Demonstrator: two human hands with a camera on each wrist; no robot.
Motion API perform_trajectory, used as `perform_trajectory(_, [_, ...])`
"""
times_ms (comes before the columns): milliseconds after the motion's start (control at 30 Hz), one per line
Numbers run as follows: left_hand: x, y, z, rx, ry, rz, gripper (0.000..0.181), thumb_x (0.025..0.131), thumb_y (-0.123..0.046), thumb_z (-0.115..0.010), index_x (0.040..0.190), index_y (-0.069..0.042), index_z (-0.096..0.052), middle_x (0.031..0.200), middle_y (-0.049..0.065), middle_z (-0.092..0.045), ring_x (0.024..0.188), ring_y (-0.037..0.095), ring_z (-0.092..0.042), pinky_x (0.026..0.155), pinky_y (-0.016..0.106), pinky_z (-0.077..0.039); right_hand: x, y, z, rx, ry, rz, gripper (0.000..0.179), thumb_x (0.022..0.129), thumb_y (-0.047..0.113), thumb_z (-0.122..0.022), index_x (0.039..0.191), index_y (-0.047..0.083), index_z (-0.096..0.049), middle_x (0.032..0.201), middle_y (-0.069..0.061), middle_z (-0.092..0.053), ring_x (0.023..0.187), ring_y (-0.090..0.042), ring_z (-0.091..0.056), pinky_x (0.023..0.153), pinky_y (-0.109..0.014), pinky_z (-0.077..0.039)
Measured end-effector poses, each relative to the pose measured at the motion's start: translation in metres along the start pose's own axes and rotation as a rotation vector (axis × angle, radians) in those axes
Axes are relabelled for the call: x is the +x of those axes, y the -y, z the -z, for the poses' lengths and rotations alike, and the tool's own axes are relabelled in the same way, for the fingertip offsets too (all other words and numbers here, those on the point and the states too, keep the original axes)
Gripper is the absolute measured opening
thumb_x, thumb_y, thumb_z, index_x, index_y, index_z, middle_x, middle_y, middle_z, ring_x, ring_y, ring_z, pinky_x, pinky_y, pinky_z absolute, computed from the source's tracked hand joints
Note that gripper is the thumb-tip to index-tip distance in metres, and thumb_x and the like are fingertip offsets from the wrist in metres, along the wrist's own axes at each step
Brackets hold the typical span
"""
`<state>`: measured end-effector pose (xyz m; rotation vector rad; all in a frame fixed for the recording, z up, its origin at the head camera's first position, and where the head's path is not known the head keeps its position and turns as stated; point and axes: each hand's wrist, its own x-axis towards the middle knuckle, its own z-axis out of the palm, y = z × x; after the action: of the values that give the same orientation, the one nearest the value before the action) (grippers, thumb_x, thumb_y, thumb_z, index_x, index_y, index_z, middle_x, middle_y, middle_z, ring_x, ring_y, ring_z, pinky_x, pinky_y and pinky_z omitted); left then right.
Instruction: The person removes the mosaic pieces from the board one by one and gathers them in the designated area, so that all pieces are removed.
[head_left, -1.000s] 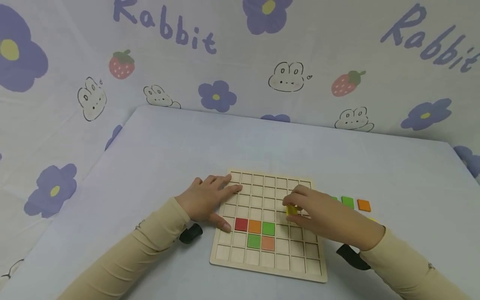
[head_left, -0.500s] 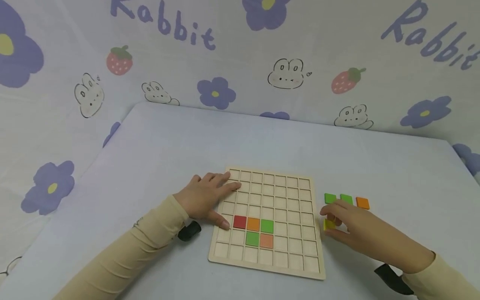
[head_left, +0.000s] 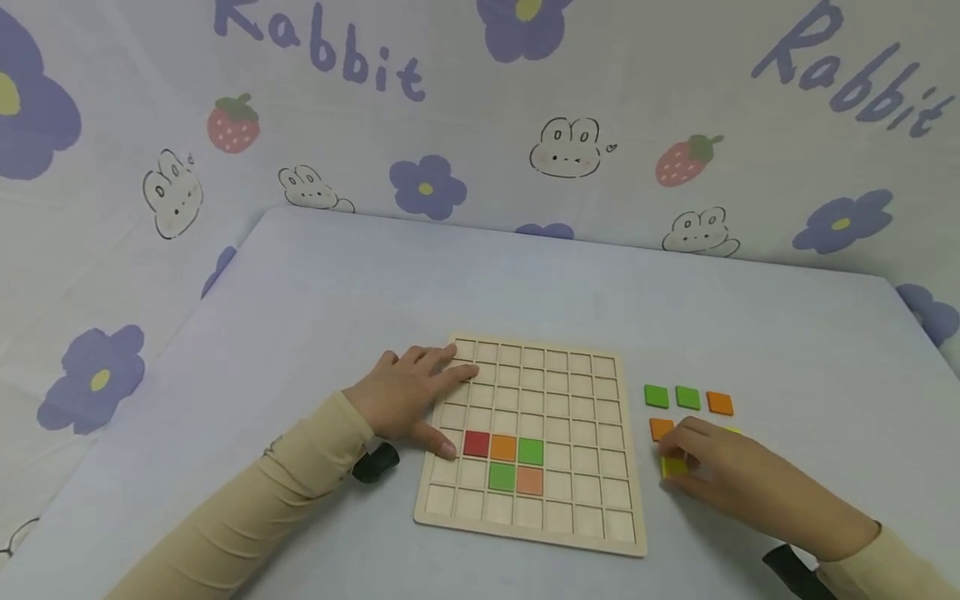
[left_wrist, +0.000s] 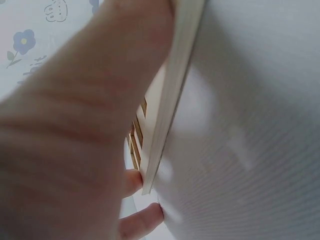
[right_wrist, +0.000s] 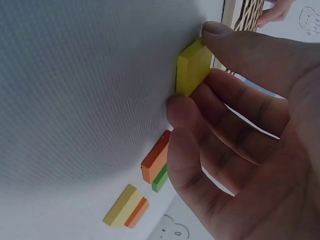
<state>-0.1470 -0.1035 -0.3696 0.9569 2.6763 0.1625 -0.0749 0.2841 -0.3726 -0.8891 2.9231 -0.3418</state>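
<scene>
A yellow square tile (head_left: 673, 468) is pinched by my right hand (head_left: 742, 483), just right of the board and low over the tabletop. In the right wrist view the thumb touches one edge of this yellow tile (right_wrist: 192, 67) and a finger the opposite edge. My left hand (head_left: 408, 396) rests with spread fingers on the left edge of the wooden grid board (head_left: 558, 492). Set in the grid are a red tile (head_left: 476, 443), an orange tile (head_left: 503, 447) and a green tile (head_left: 531, 452) in a row. Below them lie another green tile (head_left: 502, 477) and a salmon tile (head_left: 529, 481).
Loose tiles lie right of the board: a green one (head_left: 656, 396), a second green one (head_left: 687, 398), an orange one (head_left: 720, 403) and another orange one (head_left: 661, 429). A further yellow one (head_left: 732, 430) is mostly hidden behind my right hand. A printed cloth hangs behind the table.
My right hand has moved from above the board to the right, off it, carrying the yellow tile down beside the loose tiles. The left hand has stayed on the board's edge.
</scene>
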Motion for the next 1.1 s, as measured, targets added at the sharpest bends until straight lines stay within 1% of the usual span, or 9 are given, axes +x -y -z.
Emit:
perform_trajectory(133, [-0.001, 0.0, 0.0, -0.013, -0.002, -0.002, 0.102, 0.069, -0.066, -0.071, 0.151, -0.024, -0.028, 0.157, 0.013, -0.023, 0.138, 0.035, -0.031, 0.098, 0.06, -0.033, 0.0, 0.001, -0.002, -0.018, -0.004, -0.002, 0.03, 0.075, 0.022, -0.081, 0.1, 0.018, -0.066, 0.094, 0.016, -0.057, 0.079, 0.001, -0.053, 0.068, -0.022, -0.049])
perform_trajectory(300, [-0.002, 0.0, 0.0, -0.022, 0.003, 0.001, 0.102, 0.069, -0.065, -0.071, 0.151, -0.023, -0.028, 0.157, 0.013, -0.023, 0.138, 0.036, -0.03, 0.099, 0.061, -0.032, 0.0, 0.003, -0.003, -0.015, 0.008, -0.014, 0.029, 0.076, 0.023, -0.081, 0.1, 0.02, -0.066, 0.096, 0.016, -0.056, 0.08, 0.001, -0.054, 0.068, -0.022, -0.05])
perform_trajectory(533, [-0.002, -0.001, 0.002, -0.002, -0.001, -0.004, 0.102, 0.069, -0.066, -0.07, 0.151, -0.023, -0.028, 0.157, 0.014, -0.023, 0.138, 0.036, -0.032, 0.097, 0.061, -0.034, 0.0, 0.006, -0.002, -0.02, 0.0, -0.019, 0.029, 0.077, 0.024, -0.08, 0.101, 0.018, -0.066, 0.096, 0.015, -0.056, 0.08, 0.002, -0.054, 0.068, -0.021, -0.05])
perform_trajectory(633, [-0.001, -0.001, 0.002, 0.003, 0.0, -0.002, 0.102, 0.069, -0.067, -0.07, 0.151, -0.023, -0.028, 0.157, 0.014, -0.023, 0.137, 0.036, -0.032, 0.097, 0.061, -0.034, 0.003, 0.01, 0.001, -0.028, -0.027, 0.004, 0.03, 0.077, 0.022, -0.08, 0.104, 0.018, -0.066, 0.098, 0.015, -0.057, 0.081, 0.002, -0.055, 0.068, -0.02, -0.05])
perform_trajectory(800, [0.0, 0.0, 0.003, 0.011, -0.008, -0.007, 0.102, 0.069, -0.067, -0.07, 0.151, -0.023, -0.029, 0.157, 0.014, -0.024, 0.136, 0.036, -0.033, 0.097, 0.061, -0.035, 0.017, 0.022, 0.003, -0.015, -0.095, 0.094, 0.029, 0.079, 0.018, -0.078, 0.105, 0.018, -0.065, 0.099, 0.013, -0.058, 0.08, 0.001, -0.056, 0.066, -0.019, -0.049])
perform_trajectory(900, [0.001, 0.0, 0.002, 0.018, -0.009, -0.01, 0.102, 0.069, -0.068, -0.07, 0.151, -0.023, -0.029, 0.157, 0.014, -0.024, 0.136, 0.036, -0.034, 0.096, 0.061, -0.035, 0.029, 0.034, 0.002, 0.005, -0.076, 0.117, 0.025, 0.084, 0.022, -0.074, 0.106, 0.018, -0.065, 0.101, 0.012, -0.058, 0.078, 0.0, -0.056, 0.065, -0.019, -0.048])
perform_trajectory(1000, [0.001, 0.001, 0.001, 0.02, -0.007, -0.009, 0.103, 0.068, -0.068, -0.069, 0.151, -0.023, -0.029, 0.156, 0.014, -0.024, 0.136, 0.037, -0.035, 0.096, 0.061, -0.035, 0.044, 0.046, 0.001, 0.024, -0.034, 0.146, 0.024, 0.087, 0.026, -0.07, 0.109, 0.017, -0.064, 0.103, 0.011, -0.058, 0.077, -0.001, -0.055, 0.064, -0.019, -0.048])
perform_trajectory(1100, [0.002, 0.002, -0.001, 0.022, -0.011, -0.009, 0.103, 0.068, -0.069, -0.069, 0.151, -0.023, -0.029, 0.156, 0.014, -0.025, 0.135, 0.037, -0.035, 0.096, 0.061, -0.036, 0.06, 0.059, 0.002, 0.032, 0.008, 0.183, 0.025, 0.09, 0.03, -0.067, 0.111, 0.018, -0.063, 0.105, 0.011, -0.058, 0.081, -0.001, -0.056, 0.068, -0.02, -0.049])
